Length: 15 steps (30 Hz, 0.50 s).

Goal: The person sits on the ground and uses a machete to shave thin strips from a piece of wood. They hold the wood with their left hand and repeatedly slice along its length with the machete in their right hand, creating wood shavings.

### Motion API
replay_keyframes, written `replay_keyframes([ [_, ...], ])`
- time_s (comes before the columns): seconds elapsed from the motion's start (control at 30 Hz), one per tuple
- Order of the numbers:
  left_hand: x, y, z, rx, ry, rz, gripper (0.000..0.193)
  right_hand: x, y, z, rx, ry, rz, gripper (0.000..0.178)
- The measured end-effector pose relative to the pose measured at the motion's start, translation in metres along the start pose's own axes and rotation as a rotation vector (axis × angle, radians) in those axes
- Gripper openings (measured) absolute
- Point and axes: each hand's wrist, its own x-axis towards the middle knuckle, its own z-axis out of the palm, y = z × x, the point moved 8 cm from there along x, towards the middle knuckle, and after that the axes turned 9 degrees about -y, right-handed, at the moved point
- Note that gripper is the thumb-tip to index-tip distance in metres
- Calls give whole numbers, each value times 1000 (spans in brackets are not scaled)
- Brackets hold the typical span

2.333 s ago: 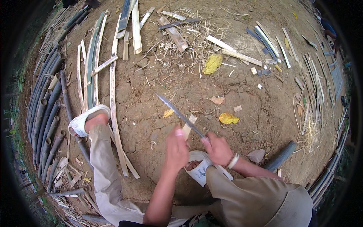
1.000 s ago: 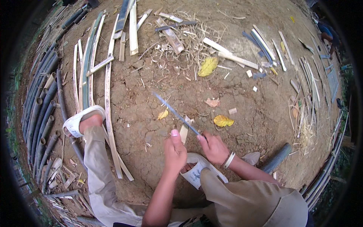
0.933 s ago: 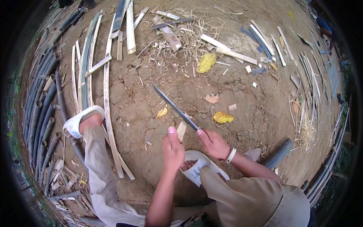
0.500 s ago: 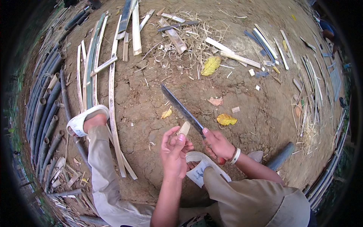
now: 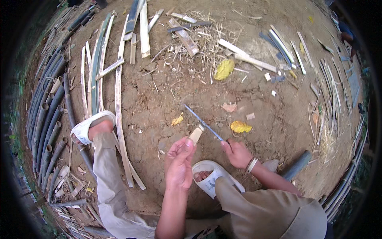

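Between the thumb and fingers of my left hand (image 5: pixel 181 159) is a short, flat piece of split bamboo (image 5: pixel 195 135), its far end pointing away from me. My right hand (image 5: pixel 237 153) grips a long knife (image 5: pixel 203 122) by its handle, which the fingers hide. The blade slants up and to the left and shows nearly edge-on. Its middle meets or lies very close to the far tip of the bamboo piece; whether they touch, I cannot tell. Both hands are above the bare soil, near my sandalled right foot (image 5: pixel 207 175).
Long split bamboo strips (image 5: pixel 118 103) lie beyond my left foot (image 5: pixel 95 126). Dark bamboo poles (image 5: pixel 43 115) are stacked at far left. Shavings (image 5: pixel 207 44) and offcuts lie ahead, with more strips (image 5: pixel 282 47) at right. A bamboo pole (image 5: pixel 296 164) is beside my right forearm.
The knife blade has turned from showing its flat side to nearly edge-on, and its tip has dropped nearer. My right hand has shifted slightly right. The bamboo piece now extends farther from my left fingers.
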Motion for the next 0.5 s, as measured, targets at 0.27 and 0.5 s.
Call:
replay_keyframes([
  [0.27, -2, -7, 2, -75, -65, -49, 40, -34, -95, -42, 317, 114, -248, 36],
  [0.5, 1, -2, 7, -54, -81, -48, 38, 7, -39, 4, 132, 11, -82, 44],
])
